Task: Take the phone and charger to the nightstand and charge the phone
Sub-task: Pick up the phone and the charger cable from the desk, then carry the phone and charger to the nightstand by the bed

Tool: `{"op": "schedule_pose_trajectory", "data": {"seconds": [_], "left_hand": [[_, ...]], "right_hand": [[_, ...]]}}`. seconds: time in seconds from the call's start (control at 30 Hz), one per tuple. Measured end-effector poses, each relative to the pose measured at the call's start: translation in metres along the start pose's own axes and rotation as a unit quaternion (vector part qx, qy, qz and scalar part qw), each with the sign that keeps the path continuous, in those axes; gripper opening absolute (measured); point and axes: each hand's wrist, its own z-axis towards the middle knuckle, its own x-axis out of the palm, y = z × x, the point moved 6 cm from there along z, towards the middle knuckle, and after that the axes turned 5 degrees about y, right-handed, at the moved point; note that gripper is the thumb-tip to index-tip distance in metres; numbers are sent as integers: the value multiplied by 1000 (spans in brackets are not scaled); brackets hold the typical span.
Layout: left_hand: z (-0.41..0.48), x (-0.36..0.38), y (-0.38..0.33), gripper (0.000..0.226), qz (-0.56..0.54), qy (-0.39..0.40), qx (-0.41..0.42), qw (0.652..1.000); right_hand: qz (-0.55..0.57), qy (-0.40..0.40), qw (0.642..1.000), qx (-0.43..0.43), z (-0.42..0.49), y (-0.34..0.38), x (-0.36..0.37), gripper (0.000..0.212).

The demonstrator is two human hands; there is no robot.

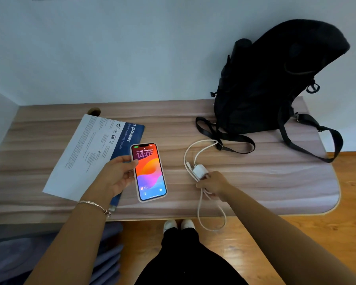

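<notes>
The one container in view is a black backpack (275, 83), standing upright at the back right of the wooden desk (265, 177) and leaning against the pale wall (132, 48); its opening is not visible, so what it holds cannot be told, though a dark cylinder juts from a side pocket; its straps trail forward over the desk, one loop lying near the charger cable (201, 147) and another hanging past the right edge. Counted: one phone (149, 171), one white charger plug (199, 170) with one cable, one flat blue-and-white printed box (86, 153), one backpack, two hands. The left hand (115, 175) grips the phone by its left edge, thumb on the rim; the phone is face up with its lit screen showing 14:05, its lower end near the desk's front edge — whether it is lifted clear of the wood cannot be told. The right hand (212, 185) is closed around the gathered cable just below the plug, which sits at the fingertips; one loop of cable lies on the desk toward the backpack strap, another droops over the front edge above the wooden floor (296, 233). The box lies on the left half, partly under the left hand and wrist, which wears a thin bracelet (95, 205). Bare wood shows between phone and charger and across the right half — the desk's right end curves off to open floor; at the left a side wall closes the desk in; the person's two white shoes (178, 224) stand just below the front edge.
</notes>
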Motion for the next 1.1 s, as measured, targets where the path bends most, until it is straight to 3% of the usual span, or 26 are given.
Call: {"op": "schedule_pose_trajectory", "data": {"seconds": [0.17,0.43,0.83,1.1], "left_hand": [[-1,9,-12,9,0,22,-5,1000],[-4,36,-28,13,40,103,-1,994],[-11,73,-64,7,75,229,41,970],[-28,100,-58,14,111,333,40,935]], "right_hand": [[188,106,976,31,-12,-4,1,14],[322,168,927,-94,-51,32,-12,21],[421,66,881,-207,-117,38,-29,25],[501,-49,837,-215,-150,5,-31,28]]}}
